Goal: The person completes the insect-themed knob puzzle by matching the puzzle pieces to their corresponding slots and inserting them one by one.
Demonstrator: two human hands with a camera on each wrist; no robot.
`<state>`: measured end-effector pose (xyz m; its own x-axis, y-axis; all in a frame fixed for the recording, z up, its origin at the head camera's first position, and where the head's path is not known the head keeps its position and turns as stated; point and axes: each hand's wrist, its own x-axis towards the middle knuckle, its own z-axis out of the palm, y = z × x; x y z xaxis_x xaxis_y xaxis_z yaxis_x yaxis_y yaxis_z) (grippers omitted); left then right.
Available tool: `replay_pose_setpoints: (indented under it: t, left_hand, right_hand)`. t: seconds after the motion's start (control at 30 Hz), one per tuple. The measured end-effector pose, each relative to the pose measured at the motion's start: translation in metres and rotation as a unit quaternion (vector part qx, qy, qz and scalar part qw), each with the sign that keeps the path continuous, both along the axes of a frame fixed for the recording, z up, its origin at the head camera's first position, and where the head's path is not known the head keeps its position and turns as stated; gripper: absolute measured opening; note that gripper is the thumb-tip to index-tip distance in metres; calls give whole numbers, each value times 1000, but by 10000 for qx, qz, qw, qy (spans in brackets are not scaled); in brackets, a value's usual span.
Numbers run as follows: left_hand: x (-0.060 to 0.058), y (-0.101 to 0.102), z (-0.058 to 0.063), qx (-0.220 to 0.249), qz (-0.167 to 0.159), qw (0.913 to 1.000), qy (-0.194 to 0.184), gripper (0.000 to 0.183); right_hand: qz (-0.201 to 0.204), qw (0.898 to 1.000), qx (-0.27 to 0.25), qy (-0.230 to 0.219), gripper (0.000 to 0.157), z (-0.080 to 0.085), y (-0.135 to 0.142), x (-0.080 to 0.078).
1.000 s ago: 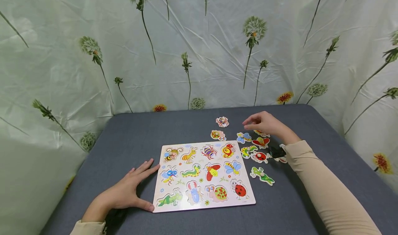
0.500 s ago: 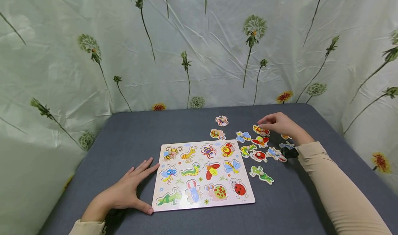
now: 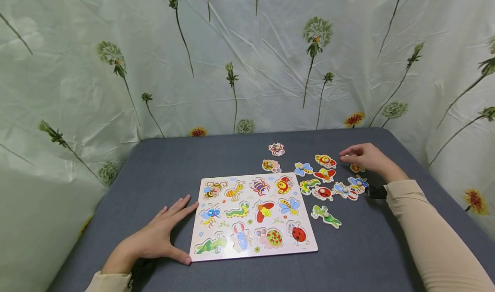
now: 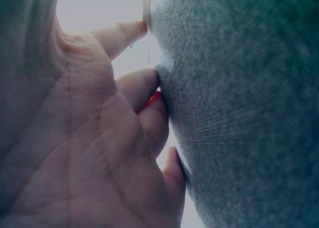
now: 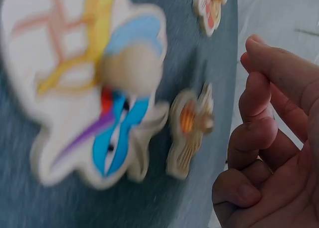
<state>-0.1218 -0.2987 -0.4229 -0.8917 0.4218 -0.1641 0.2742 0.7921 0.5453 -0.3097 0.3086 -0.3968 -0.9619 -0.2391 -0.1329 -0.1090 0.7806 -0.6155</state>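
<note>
Left hand, fingers spread, grips nothing, touches left edge of pale-pink rectangular puzzle board. Yellow knobbed bee piece looks fitted; eleven insect pieces left, right of/beyond board. Right hand, loosely bent, empty, by orange-striped piece.

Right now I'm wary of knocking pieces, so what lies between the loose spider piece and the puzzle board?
In the head view, the snail piece lies between the spider piece and the puzzle board.
</note>
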Motion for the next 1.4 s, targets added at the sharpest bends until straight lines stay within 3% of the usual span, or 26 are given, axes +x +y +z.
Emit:
replay_pose_setpoints:
  t: [0.27, 0.5, 1.07, 1.4]
  left_hand:
    - [0, -1, 0, 40, 0, 10000, 52, 138]
    - [-1, 1, 1, 32, 10, 10000, 3, 137]
    - [-1, 1, 5, 25, -68, 10000, 30, 137]
    - [0, -1, 3, 31, -61, 10000, -34, 136]
  right_hand:
    - [-35, 9997, 112, 203, 41, -2, 18, 3]
    - [-44, 9999, 93, 94, 40, -5, 29, 7]
    - [29, 9993, 311, -223, 44, -9, 41, 7]
    - [131, 9991, 394, -125, 41, -13, 39, 7]
